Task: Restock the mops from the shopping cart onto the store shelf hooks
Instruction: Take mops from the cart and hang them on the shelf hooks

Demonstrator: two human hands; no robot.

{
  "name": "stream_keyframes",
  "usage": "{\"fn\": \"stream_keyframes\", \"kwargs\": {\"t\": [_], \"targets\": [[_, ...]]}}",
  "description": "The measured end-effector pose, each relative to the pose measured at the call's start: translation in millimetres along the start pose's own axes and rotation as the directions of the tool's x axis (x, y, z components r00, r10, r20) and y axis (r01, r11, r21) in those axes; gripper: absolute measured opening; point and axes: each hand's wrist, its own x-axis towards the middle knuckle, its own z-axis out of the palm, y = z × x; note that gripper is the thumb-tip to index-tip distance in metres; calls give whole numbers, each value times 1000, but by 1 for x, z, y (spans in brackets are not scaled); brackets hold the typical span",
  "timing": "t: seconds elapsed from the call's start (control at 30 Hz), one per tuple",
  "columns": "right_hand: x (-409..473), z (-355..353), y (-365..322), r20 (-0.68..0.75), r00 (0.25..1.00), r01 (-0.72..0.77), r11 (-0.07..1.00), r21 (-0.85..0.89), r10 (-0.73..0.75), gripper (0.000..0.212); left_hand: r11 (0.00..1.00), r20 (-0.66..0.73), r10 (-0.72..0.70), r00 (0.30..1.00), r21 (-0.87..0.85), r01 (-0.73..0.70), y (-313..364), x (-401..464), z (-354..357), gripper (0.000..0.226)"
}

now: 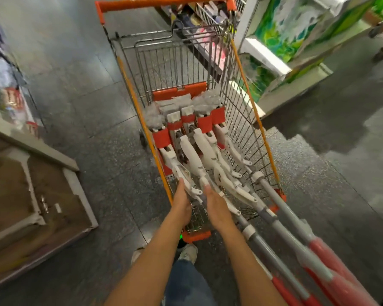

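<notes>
Both hands, left [181, 200] and right [216, 207], flat-fingered, grasping nothing (fingertips touching) on white-and-grey squeeze mops [199, 155] inside orange-trimmed wire shopping cart [248, 120].

Bare forearms, blue jeans [186, 281], pale sneakers [189, 252].

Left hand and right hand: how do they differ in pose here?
The left hand reaches the leftmost mop, fingertips against its white frame; the right hand lies nearer the cart's middle, fingers straight beside the next mop. Both are extended, palms facing inward, gripping nothing.
</notes>
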Motion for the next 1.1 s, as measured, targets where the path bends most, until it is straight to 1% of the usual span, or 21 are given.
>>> {"fn": "stream_keyframes", "kwargs": {"t": [0.1,0.17,0.23,0.33,0.5,0.6,0.67,0.73,0.83,0.93,1.1], "targets": [[6,1,6,-19,1000,24,999,-46,-25,51,992,23,-36,999,-118,39,5,1,7,55],[9,-1,8,-41,998,34,998,-59,-36,50,987,22,-61,998,-151,64,5,8,10,44],[11,-3,10,-43,999,23,998,-54,-25,52,982,-6,-96,995,-164,94,3,14,13,37],[13,-3,12,-39,999,2,996,-84,-6,47,977,-72,-105,992,-194,89,-5,25,16,38],[5,-5,12,-4,999,48,997,-55,-48,46,973,-129,-85,988,-226,54,-12,34,14,37],[2,-9,11,30,997,74,985,-154,-70,40,980,-157,-72,985,-195,41,-12,35,12,31],[7,-12,9,24,999,44,973,-228,-39,43,979,-162,-66,985,-202,32,-9,33,13,29],[15,-13,7,-13,1000,-18,965,-260,15,43,975,-159,-54,986,-220,18,-5,31,15,26],[21,-18,0,-68,998,-18,942,-334,-5,27,973,-130,-49,990,-229,18,1,23,17,25],[16,-30,-4,-108,994,-35,945,-326,0,14,975,-93,-34,995,-223,13,1,15,21,24],[-4,-47,-11,-128,991,-11,954,-300,-29,19,976,-40,-2,999,-218,-7,1,-5,26,19]]}}
